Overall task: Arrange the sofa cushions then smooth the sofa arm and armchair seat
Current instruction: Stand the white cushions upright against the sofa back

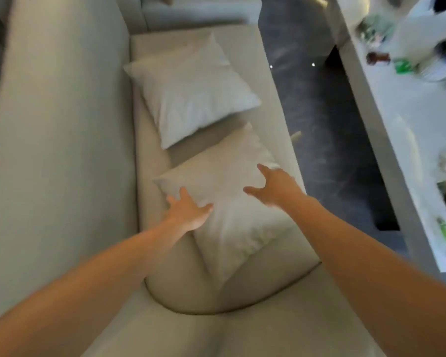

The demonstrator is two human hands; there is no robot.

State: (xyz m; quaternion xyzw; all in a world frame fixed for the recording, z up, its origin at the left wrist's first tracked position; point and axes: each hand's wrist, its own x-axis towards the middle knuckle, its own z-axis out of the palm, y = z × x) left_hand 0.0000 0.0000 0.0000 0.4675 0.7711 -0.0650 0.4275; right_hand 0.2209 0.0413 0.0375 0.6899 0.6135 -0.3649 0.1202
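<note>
I have both hands spread wide, left hand (188,215) resting on the near cushion's (232,217) left edge, right hand (273,188) at its far right corner, its diagonal running between my fingers.

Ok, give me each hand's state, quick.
Left hand: open, fingers spread over the near cushion, holding nothing.
Right hand: open, spread over the same cushion, holding nothing.

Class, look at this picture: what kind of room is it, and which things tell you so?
Most likely a living room. A long beige fabric sofa carries two pale square cushions, and a low white table cluttered with small items stands across the dark floor.
</note>
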